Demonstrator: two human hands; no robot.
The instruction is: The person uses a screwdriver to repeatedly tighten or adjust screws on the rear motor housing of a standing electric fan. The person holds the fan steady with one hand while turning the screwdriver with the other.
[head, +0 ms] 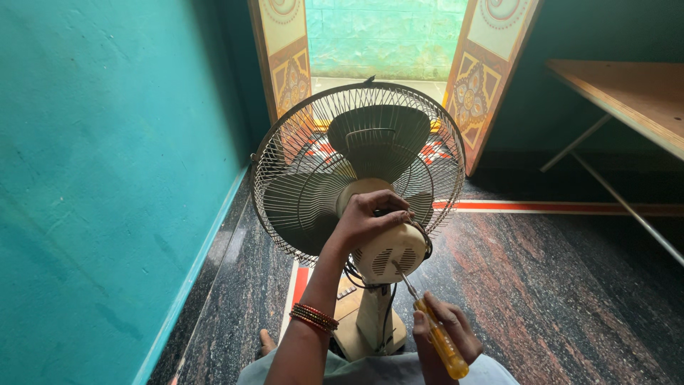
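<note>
Head view: screwdriver (438,339) in right-hand grip (445,331), tip at fan motor housing (392,253).

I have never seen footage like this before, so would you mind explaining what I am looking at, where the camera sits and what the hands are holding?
There is no machine here: a person works with two bare hands, and the single picture comes from a camera worn on their head, looking down. In front of them a table fan with a wire guard stands on a dark stone floor. The left hand, with bangles at the wrist, grips the top of the fan's cream motor housing. The right hand holds a yellow-handled screwdriver, its tip at the back of the housing. A teal wall runs along the left, painted doors stand open ahead, and a wooden table is at the right.
</note>
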